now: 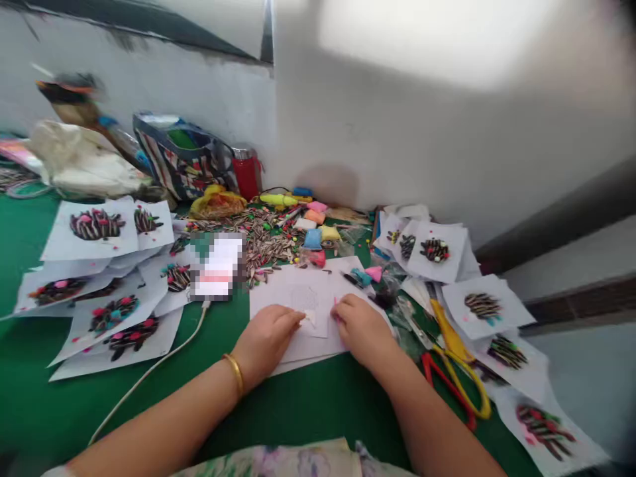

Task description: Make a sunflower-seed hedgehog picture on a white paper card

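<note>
A small white paper card (318, 291) with a faint drawing lies on larger white sheets (265, 288) in front of me. My left hand (268, 339), wearing a gold bangle, rests on the card's left side with thumb and fingers pinched together. A small cream-coloured bit (310, 316) shows at its fingertips; whether it is held I cannot make out. On the card's right side, my right hand (362, 326) has curled fingers, with a small pink piece (336, 303) at the fingertips. Behind the sheets lie a heap of striped sunflower seeds (271, 242) and coloured clay packets (313, 238).
Seed-decorated cards are stacked at left (119, 265) and right (447, 232). A lit phone (217, 265) has a white cable (171, 351) crossing the green table (209, 404). Scissors (467, 384) lie by my right forearm. A red flask (247, 173) and bag (183, 159) stand behind.
</note>
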A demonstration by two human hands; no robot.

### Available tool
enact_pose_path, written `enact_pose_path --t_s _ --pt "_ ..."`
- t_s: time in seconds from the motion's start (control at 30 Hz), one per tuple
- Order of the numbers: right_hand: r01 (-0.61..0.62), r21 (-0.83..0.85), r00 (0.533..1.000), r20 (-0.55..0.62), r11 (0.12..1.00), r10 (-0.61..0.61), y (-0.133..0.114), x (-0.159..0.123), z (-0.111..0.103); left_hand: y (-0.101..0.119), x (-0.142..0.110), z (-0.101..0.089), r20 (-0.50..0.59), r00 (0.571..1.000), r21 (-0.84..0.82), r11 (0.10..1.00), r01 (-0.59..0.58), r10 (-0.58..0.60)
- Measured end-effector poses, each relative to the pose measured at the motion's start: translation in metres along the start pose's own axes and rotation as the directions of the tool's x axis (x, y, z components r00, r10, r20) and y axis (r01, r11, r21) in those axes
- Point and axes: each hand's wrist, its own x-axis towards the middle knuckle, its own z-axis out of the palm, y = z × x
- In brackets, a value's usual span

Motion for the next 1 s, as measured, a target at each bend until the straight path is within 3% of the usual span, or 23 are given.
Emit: enact_pose_path --t_s 0.47,0.57,0.73,1.0 --pt "-0.079 0.049 0.996 -0.045 0.996 0.081 0.001 0.003 -0.006 0.004 0.003 -0.010 0.030 0.988 -0.085 0.984 0.154 -0.152" --pt "-0.101 0.035 0.993 -0.052 0.994 0.103 0.003 0.003 -0.004 0.011 0.007 -0.018 0.089 0.974 -0.042 0.976 0.212 -0.207" --pt "-0.034 -0.022 0.993 -0.111 0.999 0.031 0.009 0.004 -0.001 0.020 0.016 -0.034 0.151 0.951 -0.007 0.962 0.272 -0.268" --pt "-0.032 0.001 0.993 -0.117 0.999 0.032 0.012 0.007 0.004 0.007 0.049 -0.046 0.204 0.921 0.172 0.938 0.299 -0.331"
